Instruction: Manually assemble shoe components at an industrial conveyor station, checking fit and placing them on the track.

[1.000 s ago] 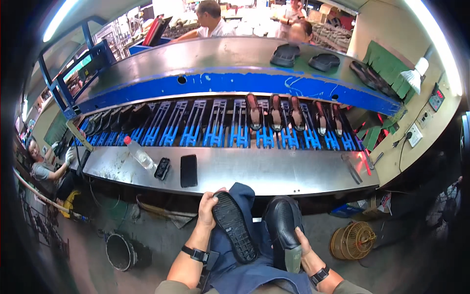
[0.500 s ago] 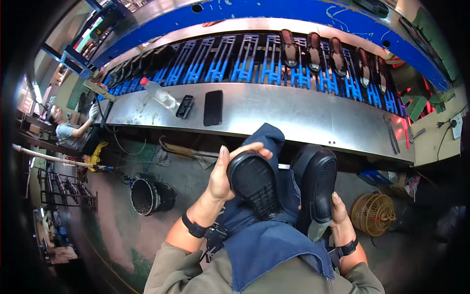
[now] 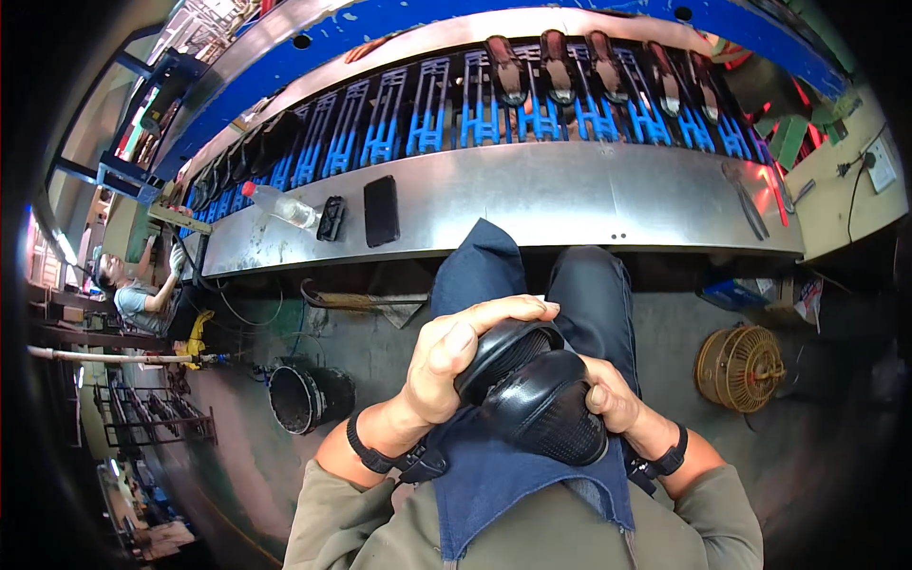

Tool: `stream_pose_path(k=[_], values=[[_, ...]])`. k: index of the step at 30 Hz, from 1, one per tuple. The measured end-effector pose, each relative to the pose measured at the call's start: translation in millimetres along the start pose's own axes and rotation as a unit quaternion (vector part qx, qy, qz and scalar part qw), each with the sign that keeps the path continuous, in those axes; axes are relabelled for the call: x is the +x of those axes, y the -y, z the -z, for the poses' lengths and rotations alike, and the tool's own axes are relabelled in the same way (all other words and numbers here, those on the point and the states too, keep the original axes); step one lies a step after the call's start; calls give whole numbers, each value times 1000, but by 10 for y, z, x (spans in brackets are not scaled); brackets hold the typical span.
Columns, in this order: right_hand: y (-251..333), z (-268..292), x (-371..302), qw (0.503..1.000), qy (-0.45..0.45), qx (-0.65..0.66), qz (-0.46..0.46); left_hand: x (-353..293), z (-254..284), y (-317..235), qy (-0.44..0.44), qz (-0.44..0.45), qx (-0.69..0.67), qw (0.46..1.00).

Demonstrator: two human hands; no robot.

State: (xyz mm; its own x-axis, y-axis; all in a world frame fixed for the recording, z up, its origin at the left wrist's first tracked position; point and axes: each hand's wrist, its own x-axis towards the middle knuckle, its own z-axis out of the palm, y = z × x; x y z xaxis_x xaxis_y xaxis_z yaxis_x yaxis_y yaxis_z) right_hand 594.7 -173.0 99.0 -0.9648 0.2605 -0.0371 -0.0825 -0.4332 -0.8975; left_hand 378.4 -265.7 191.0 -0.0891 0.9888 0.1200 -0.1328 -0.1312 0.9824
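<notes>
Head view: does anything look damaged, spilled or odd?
Only surface wear stands out: pale chips interrupt the long blue-painted beam, and dark marks dull the silver metal bench top near its left end. The glossy black shoe in the right hand shows no obvious damage.

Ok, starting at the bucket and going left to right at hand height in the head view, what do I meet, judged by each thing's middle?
Black bucket → left hand → glossy black shoe → right hand → round tan wire cage.
</notes>
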Motion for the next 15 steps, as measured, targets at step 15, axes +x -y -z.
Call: stream_pose_path(k=[15], values=[[-25, 64, -71, 999, -16, -10, 39, -16, -206, -5, -9, -21, 40, 999]])
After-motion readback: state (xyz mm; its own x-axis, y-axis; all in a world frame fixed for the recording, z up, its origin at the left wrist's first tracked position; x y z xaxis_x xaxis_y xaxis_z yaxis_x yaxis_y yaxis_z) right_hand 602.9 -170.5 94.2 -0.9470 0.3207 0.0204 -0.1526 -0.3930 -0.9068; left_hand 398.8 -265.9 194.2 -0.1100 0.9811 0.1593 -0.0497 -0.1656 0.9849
